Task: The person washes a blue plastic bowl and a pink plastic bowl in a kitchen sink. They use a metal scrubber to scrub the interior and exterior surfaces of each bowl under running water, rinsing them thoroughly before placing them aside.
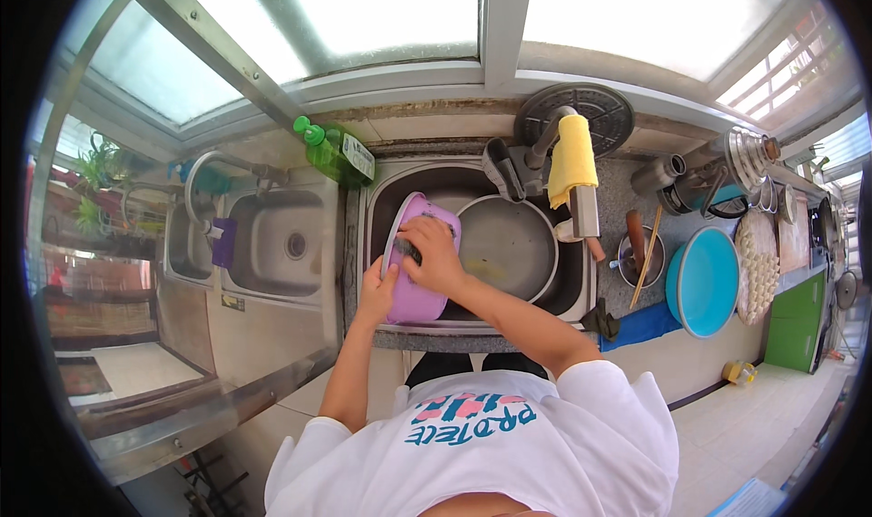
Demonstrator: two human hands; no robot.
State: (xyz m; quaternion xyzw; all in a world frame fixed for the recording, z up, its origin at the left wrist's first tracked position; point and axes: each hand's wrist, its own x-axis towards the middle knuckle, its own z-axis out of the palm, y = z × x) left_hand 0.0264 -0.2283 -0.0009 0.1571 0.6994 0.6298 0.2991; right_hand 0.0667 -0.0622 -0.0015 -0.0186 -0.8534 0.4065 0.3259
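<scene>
A purple plastic basin is tipped up on its side in the left part of the metal sink. My left hand is closed on its rim at the near left. Pressed against the basin is my right hand, fingers bent around a dark scrubbing pad, mostly covered by the fingers. Just right of the basin a wide round metal pan lies in the sink with a little cloudy liquid in it.
A yellow cloth drapes over the faucet. A green pump bottle stands at the sink's back left corner. To the right are a small metal pot, a blue basin and a tray of pale dough pieces.
</scene>
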